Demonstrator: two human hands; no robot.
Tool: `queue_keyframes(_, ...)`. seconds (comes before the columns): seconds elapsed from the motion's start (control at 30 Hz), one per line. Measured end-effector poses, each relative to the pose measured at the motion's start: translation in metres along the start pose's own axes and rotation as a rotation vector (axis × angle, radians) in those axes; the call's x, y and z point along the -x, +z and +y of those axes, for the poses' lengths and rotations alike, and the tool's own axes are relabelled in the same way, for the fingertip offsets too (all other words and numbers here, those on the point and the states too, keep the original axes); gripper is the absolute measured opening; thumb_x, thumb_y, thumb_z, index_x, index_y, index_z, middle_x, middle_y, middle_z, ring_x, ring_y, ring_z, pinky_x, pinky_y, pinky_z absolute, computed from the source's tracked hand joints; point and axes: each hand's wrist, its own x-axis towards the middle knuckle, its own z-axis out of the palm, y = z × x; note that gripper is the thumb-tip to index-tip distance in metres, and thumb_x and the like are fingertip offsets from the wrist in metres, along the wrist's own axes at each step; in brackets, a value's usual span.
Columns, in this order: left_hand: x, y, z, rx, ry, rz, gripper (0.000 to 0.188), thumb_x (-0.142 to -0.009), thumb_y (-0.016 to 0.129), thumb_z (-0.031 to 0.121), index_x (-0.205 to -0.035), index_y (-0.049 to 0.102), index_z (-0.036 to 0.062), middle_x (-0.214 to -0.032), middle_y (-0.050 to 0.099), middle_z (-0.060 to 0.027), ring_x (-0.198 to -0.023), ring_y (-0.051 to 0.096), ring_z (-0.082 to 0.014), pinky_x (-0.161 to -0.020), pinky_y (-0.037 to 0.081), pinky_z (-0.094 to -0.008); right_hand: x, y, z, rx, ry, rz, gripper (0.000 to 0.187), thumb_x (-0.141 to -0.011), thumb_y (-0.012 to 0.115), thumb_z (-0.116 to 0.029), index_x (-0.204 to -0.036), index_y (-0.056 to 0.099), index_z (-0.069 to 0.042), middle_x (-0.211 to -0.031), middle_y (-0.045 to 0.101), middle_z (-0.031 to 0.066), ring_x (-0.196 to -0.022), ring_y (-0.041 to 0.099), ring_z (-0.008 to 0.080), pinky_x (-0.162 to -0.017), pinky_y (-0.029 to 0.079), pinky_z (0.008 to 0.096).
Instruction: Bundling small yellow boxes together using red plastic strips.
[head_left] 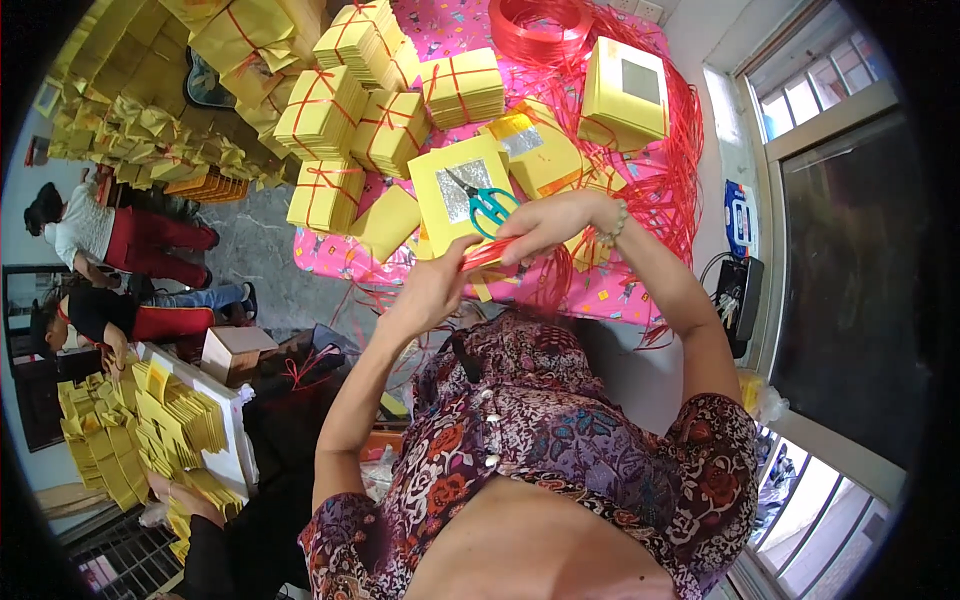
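Observation:
My left hand point(435, 285) and my right hand point(550, 226) meet at the near edge of the table. Both are closed on a bunch of red plastic strands point(486, 256) stretched between them, its loose ends hanging below my right hand. Just beyond my hands, scissors with teal handles point(492, 208) lie slightly open on yellow paper sheets point(432, 185) bearing a silver square. Next to these lie more yellow sheets with an orange and silver patch point(545, 150). A taller yellow paper stack point(605, 115) stands at the far right.
Several yellow paper bundles tied with red strands point(325, 195) stand on the pink patterned tablecloth point(320, 255). A red strand coil point(540, 30) lies at the back, with loose strands point(680, 180) along the right. People point(90, 225) and yellow paper piles point(180, 420) are at the left.

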Motion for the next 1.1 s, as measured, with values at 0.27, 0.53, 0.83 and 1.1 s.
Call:
queue_keyframes(0.27,0.076,-0.003,-0.116,-0.173,-0.063,0.316,0.012,-0.083,0.05,0.003,-0.095,0.05,0.0053,-0.07,0.055,-0.0231,-0.069,0.057,-0.0407,-0.056,0.043,-0.0464,0.067,-0.021,0.068,-0.139,0.051,0.135,0.026,-0.096,0.045,-0.03,-0.092,0.05,-0.005,-0.062,0.034,-0.0054,-0.054,0.033,0.0045,-0.048,0.031,0.0219)
queue_keyframes(0.53,0.112,0.002,-0.178,-0.125,-0.346,0.371,0.008,-0.087,0.048,0.006,-0.094,0.051,0.004,-0.082,0.055,-0.0246,-0.08,0.054,-0.0436,-0.063,0.042,-0.0465,0.062,-0.016,0.065,0.235,0.045,0.311,0.032,-0.095,0.042,-0.032,-0.087,0.053,-0.003,-0.066,0.045,-0.0008,-0.062,0.044,0.0107,-0.057,0.038,0.0272)
queue_keyframes(0.83,-0.003,-0.011,-0.023,-0.095,0.239,0.431,0.077,-0.073,0.071,0.025,-0.134,0.03,-0.0001,-0.115,0.05,-0.0237,-0.106,0.048,-0.0376,-0.091,0.036,-0.0461,0.008,0.01,-0.013,0.584,0.037,0.354,0.033,-0.092,0.044,-0.033,-0.093,0.054,-0.001,-0.082,0.059,0.0182,-0.078,0.057,0.033,-0.071,0.043,0.0414)
queue_keyframes(1.1,0.005,0.006,-0.028,-0.079,0.05,0.173,0.025,-0.081,0.048,0.004,-0.106,0.046,0.0056,-0.072,0.058,-0.0245,-0.069,0.058,-0.0428,-0.057,0.044,-0.0496,0.007,0.015,0.008,0.609,0.021,0.261,0.032,-0.093,0.043,-0.034,-0.104,0.047,-0.004,-0.083,0.057,0.0195,-0.08,0.056,0.038,-0.07,0.043,0.0443)
